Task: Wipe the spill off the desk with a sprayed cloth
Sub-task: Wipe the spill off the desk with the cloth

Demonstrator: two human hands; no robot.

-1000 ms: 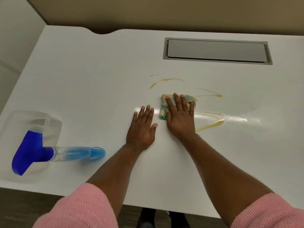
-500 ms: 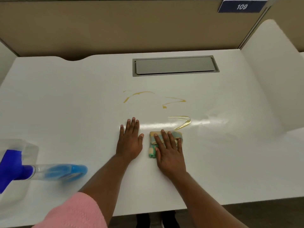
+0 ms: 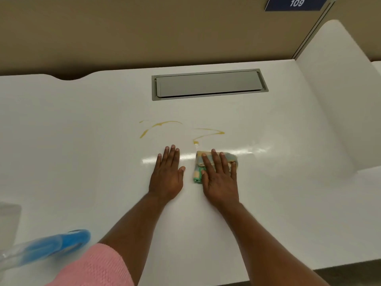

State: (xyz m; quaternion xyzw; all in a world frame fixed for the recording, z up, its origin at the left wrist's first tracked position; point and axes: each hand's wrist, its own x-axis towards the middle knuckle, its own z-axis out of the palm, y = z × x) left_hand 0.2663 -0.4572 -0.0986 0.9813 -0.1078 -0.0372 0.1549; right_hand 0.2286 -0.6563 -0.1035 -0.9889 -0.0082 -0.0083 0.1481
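Observation:
Thin yellow streaks of the spill (image 3: 208, 133) lie on the white desk (image 3: 82, 141), with a second streak (image 3: 158, 125) further left. A folded green and yellow cloth (image 3: 232, 157) sits just below the streaks, pressed flat under my right hand (image 3: 219, 176). My left hand (image 3: 168, 174) rests palm down on the desk just left of the cloth, fingers together, holding nothing. The spray bottle (image 3: 51, 247) with blue liquid lies on its side at the lower left.
A grey cable hatch (image 3: 209, 84) is set into the desk behind the spill. A white side divider (image 3: 334, 96) rises at the right and a tan back panel runs along the rear. A clear container (image 3: 8, 219) stands at the left edge.
My right hand slid the cloth toward me, then out to the right. The lower right loop of the spill is gone. The view tilted up; my left hand stayed put.

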